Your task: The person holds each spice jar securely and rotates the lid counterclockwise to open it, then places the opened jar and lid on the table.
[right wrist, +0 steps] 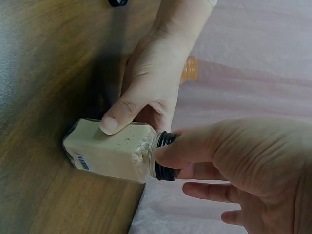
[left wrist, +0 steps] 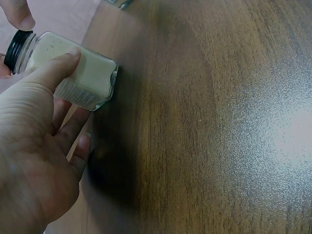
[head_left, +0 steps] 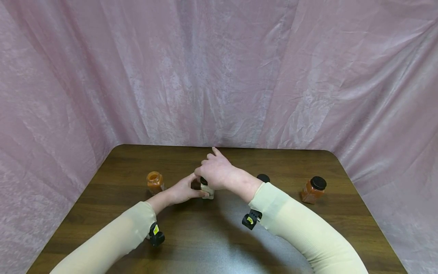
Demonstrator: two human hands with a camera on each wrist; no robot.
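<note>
Near table point(head_left: 308, 236) centre: small square glass jar point(head_left: 207, 190) of pale powder, standing upright. Left hand point(head_left: 181, 190) wrapped round its body from nine o'clock, thumb across the front face. Right hand point(head_left: 215, 172) pinching the black cap point(right wrist: 163, 156) from above. Probably light, rigid, smooth-sided and breakable; best held by the flat sides while twisting. Orange jars at nine and three o'clock.

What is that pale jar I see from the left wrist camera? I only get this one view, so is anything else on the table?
Observer: Yes, an uncapped orange jar stands beside the left hand.
Operator: What's at the pale jar's cap?
Observer: The right hand pinches the black cap of the pale jar.
Operator: Anything further right?
Observer: A capped orange jar and a loose black lid.
</note>
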